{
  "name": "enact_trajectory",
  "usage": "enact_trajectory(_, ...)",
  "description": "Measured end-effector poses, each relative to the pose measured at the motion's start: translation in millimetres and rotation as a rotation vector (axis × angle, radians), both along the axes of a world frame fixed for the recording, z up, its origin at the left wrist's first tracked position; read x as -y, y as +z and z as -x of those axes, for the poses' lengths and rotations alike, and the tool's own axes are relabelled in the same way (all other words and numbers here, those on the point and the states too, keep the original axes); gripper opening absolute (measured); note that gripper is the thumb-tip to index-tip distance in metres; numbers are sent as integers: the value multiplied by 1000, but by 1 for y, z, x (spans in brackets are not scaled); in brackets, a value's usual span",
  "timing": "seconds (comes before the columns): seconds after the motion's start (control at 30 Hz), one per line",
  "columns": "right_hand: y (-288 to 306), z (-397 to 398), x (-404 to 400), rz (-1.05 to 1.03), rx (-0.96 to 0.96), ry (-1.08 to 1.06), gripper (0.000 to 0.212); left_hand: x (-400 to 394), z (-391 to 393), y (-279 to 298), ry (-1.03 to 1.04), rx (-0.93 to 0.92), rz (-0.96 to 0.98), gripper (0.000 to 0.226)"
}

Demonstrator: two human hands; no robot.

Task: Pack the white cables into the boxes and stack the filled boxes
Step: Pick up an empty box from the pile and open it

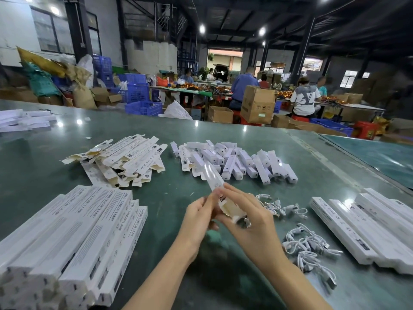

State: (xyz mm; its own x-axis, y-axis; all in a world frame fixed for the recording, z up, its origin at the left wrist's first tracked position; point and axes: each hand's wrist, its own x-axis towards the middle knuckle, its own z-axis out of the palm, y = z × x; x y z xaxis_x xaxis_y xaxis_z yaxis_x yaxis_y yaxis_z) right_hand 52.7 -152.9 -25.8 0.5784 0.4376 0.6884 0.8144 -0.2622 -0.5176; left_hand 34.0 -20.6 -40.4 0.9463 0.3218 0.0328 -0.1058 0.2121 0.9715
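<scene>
Holding one long white box (220,193) up over the green table (174,198), tilted away and blurred along its far half. Left hand (196,217) pinching the box's near left edge with curled fingers; right hand (250,217) gripping the open near end, fingers wrapped round it, something small and pale at the mouth, too blurred to name. Lying at near left, stacked in a tidy layered block, filled boxes (73,238) with printed sides up. Lying at near right, loose coils of white cables (310,249), a smaller cluster (281,206) just beyond them, and further right a row of long boxes (366,224) side by side. Spreading beyond the hands, a heap of flat unfolded cartons (127,159) at left and a heap of short white blocks (241,162) at right. Sitting far behind, people (304,97) at other tables among cardboard cartons (257,104) and blue crates (143,107).
</scene>
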Motion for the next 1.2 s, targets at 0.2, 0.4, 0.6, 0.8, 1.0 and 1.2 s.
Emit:
enact_trajectory(0.2,23,-32,-12,-5,-278,-186,41,-14,-7,-4,335,17,269,33)
enact_trajectory(0.4,39,-138,-9,785,-550,-720,49,-14,-12,-6,350,53,281,39)
enact_trajectory(0.6,16,-169,-8,852,-623,-792,59,-14,-15,-9,337,62,201,37)
enact_trajectory(0.8,12,-169,3,671,-484,-783,36,-15,-16,-9,328,65,235,34)
enact_trajectory(1.0,21,-116,10,-118,-323,-532,24,-17,-13,-5,297,68,364,40)
enact_trajectory(1.2,22,-39,16,-525,-528,-214,31,-16,-6,2,235,73,444,47)
